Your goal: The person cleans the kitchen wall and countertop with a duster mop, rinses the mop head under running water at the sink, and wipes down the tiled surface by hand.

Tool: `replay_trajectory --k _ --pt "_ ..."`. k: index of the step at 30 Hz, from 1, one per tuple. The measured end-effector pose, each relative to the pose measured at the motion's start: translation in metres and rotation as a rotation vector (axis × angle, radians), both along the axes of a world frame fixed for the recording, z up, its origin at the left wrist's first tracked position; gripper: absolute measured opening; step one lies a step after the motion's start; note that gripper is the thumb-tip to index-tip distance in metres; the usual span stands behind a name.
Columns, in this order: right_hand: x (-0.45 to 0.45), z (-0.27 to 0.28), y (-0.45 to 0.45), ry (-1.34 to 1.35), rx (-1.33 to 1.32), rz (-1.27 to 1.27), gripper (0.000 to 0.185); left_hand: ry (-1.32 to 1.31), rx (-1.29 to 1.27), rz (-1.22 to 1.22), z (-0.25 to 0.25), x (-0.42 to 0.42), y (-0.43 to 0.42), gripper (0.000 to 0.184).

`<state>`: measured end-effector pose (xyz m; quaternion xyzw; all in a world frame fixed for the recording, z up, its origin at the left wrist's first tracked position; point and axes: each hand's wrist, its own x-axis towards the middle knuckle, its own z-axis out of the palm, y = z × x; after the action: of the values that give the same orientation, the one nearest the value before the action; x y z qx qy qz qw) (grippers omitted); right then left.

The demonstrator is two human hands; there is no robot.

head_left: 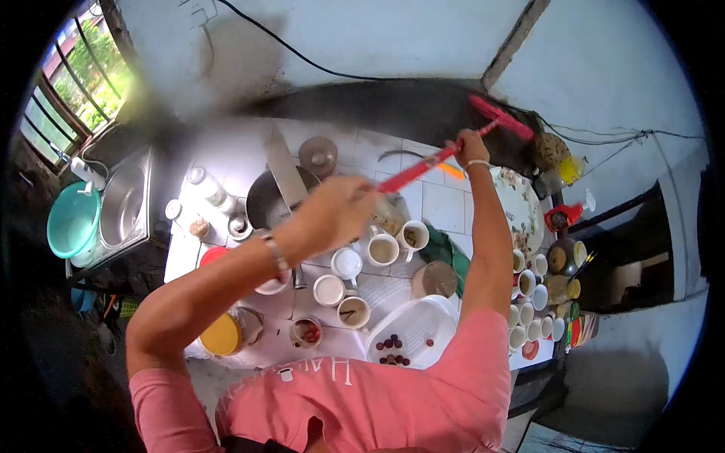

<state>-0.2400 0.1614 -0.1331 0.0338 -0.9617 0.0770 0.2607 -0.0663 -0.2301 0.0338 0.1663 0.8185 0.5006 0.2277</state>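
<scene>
A red long-handled brush [411, 177] slants up to the right across the view, its wide T-shaped head [502, 117] by the dark lower wall. My left hand [343, 215] is closed around the lower end of its handle, somewhat blurred. Farther up, close to the head, my right hand [470, 149] grips the same handle. Whether the head carries bristles or a rubber edge is hard to make out. Below my hands, the white tiled counter [442, 208] holds a dark pan [264, 198], several mugs [383, 249] and an orange-handled curved knife [442, 167].
At the left are a steel sink [124, 200] and a teal basin [73, 220]. A white tub [411, 325] with small dark round pieces stands near my body. Several cups [526, 283], a red spray bottle [565, 217] and jars line the right side. Cables hang along the wall.
</scene>
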Motion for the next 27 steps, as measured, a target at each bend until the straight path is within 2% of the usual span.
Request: replay_trajectory --k 1,2,4,5,7,8,9,11,12,13,14,15,16,17,19,21,22,24,26,27 --pt "-0.004 -0.017 0.02 -0.01 -0.06 -0.007 0.028 0.088 -0.006 -0.075 0.002 0.0 0.014 0.031" --pt "-0.006 -0.027 0.027 -0.023 -0.122 -0.013 0.028 0.171 0.111 -0.042 -0.014 0.003 0.025 0.035" --pt "-0.001 -0.016 0.006 0.064 -0.067 -0.086 0.027 0.228 0.061 -0.062 0.007 0.018 0.022 0.038" --pt "0.006 -0.009 -0.009 0.103 -0.044 -0.13 0.026 0.148 0.101 0.007 0.014 0.021 0.016 0.038" --pt "-0.009 0.002 -0.033 0.075 -0.021 -0.023 0.021 0.001 0.187 0.143 0.029 0.025 -0.007 0.038" --pt "-0.015 0.01 -0.053 0.166 -0.014 0.072 0.019 0.134 0.272 0.159 0.044 0.031 -0.017 0.035" --pt "-0.008 0.027 -0.087 0.25 -0.112 0.128 0.016 0.112 0.31 0.232 0.059 0.04 -0.027 0.034" --pt "-0.016 0.043 -0.147 0.075 -0.282 0.174 0.017 0.354 0.244 0.357 0.075 0.064 -0.057 0.031" --pt "-0.006 0.055 -0.181 0.144 -0.269 0.235 0.02 0.444 0.192 0.431 0.08 0.078 -0.076 0.029" --pt "0.002 0.059 -0.215 0.19 -0.36 0.248 0.021 0.539 0.175 0.591 0.08 0.092 -0.097 0.025" --pt "0.006 0.055 -0.243 0.327 -0.329 0.299 0.022 0.636 0.157 0.754 0.079 0.107 -0.119 0.021" --pt "0.015 0.056 -0.268 0.383 -0.259 0.367 0.023 0.934 -0.306 0.688 0.084 0.124 -0.144 0.023" --pt "0.037 0.075 -0.29 0.226 -0.201 0.393 0.022 1.202 -0.778 0.582 0.091 0.143 -0.169 0.026" --pt "0.06 0.096 -0.31 0.068 -0.136 0.421 0.022 1.231 -0.771 0.593 0.096 0.165 -0.189 0.026" --pt "0.09 0.101 -0.345 0.188 -0.227 0.455 0.024 1.296 -0.754 0.575 0.109 0.214 -0.243 0.03" --pt "0.104 0.108 -0.373 0.281 -0.357 0.605 0.026 1.166 -0.282 0.517 0.129 0.251 -0.268 0.037" --pt "0.108 0.109 -0.381 0.329 -0.428 0.68 0.027 1.104 -0.163 0.441 0.131 0.255 -0.273 0.039" --pt "0.109 0.11 -0.382 0.348 -0.38 0.728 0.029 0.955 0.07 0.302 0.14 0.252 -0.264 0.047" --pt "0.099 0.107 -0.369 0.38 -0.339 0.749 0.031 0.893 0.052 0.358 0.116 0.266 -0.343 0.034" --pt "0.095 0.107 -0.347 0.352 -0.299 0.71 0.031 0.839 0.253 0.403 0.11 0.25 -0.316 0.023"
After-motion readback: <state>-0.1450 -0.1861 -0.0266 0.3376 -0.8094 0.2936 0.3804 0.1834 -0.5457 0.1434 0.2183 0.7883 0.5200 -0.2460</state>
